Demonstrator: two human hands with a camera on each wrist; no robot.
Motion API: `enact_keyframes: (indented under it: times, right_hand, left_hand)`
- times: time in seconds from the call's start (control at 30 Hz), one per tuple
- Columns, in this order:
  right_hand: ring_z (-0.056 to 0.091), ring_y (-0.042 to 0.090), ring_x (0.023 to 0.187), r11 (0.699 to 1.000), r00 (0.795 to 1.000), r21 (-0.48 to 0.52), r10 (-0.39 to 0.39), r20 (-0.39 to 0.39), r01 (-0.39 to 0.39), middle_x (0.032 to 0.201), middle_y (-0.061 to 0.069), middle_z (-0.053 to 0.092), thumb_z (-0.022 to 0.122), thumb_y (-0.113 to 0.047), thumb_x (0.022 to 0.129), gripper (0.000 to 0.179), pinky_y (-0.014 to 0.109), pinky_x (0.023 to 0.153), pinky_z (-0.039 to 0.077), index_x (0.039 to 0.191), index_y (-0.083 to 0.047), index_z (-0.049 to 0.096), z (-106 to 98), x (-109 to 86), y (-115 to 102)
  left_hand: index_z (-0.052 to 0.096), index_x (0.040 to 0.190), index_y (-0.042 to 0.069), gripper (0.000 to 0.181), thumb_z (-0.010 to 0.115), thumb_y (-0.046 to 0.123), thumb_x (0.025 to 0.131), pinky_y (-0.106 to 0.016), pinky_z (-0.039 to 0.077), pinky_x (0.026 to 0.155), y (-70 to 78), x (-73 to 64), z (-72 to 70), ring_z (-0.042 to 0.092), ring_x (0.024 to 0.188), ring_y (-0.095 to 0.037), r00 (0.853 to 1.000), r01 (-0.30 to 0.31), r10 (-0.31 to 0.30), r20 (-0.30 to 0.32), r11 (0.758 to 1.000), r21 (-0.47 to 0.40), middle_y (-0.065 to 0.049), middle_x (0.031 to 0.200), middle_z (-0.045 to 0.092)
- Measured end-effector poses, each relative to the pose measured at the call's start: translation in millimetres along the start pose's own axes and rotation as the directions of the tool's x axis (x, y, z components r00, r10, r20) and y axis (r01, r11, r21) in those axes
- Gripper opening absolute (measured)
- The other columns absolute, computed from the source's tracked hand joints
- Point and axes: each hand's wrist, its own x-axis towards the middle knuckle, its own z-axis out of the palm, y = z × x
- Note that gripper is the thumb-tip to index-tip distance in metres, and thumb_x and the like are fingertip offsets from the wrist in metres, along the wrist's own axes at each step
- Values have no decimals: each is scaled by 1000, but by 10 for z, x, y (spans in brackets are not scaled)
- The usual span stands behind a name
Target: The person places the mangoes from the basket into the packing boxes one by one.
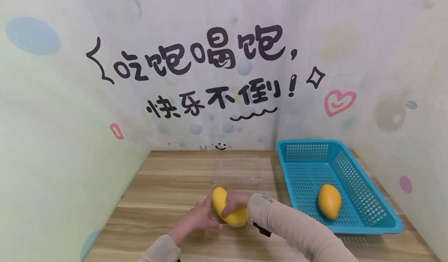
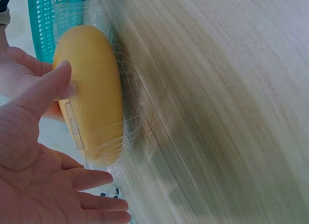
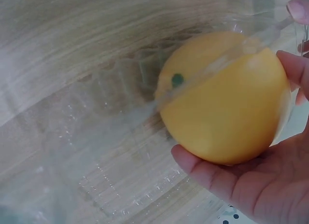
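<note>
Over a table [image 1: 157, 196], your left hand [image 1: 201, 216] is holding its fingers apart, your right hand [image 1: 238, 201] is gripping a mango [image 1: 238, 218] in a clear box [image 1: 238, 172], and another mango [image 1: 329, 201] is sitting in a basket [image 1: 344, 229] before a lettered wall [image 1: 224, 11].

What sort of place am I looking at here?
Possibly a small booth set up for tabletop work, though I can't be sure: a printed backdrop closes in the wood-grain table at the back and sides, and a blue basket stands on top.
</note>
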Motion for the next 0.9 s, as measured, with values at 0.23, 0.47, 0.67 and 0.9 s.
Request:
enact_keyframes:
  times: [0.23,0.47,0.67,0.9]
  right_hand:
    - [51,20,77,999,1000,47,3,28,-4,84,4,53,70,-37,69,55,37,74,47,109,-4,53,18,53,38]
    - [52,21,77,996,1000,93,3,29,-6,85,5,53,71,-36,68,58,39,72,47,112,-4,51,38,74,60]
    - [52,22,79,989,998,151,-18,53,10,87,7,53,71,-33,67,64,39,72,47,118,-2,48,36,84,83]
    - [51,21,83,995,998,97,25,64,-31,91,6,54,73,-37,68,78,41,80,46,133,-6,41,12,84,74]
  left_hand:
    - [19,139,-14,107,79,38,66,-67,21,100,-4,-1,-1,19,123,-62,1000,2,-2,-1,1000,-12,-32,140,30]
    - [20,138,-14,107,79,37,66,-66,22,100,-6,5,1,20,121,-63,1000,-5,5,-2,1000,-9,-33,139,30]
    - [19,138,-14,107,79,36,66,-66,22,100,2,-10,-13,20,121,-63,1000,-9,10,2,1000,-23,-33,140,29]
    - [17,140,-12,107,78,38,67,-67,21,100,-12,-8,-1,18,123,-62,1000,0,1,15,999,-46,-30,142,28]
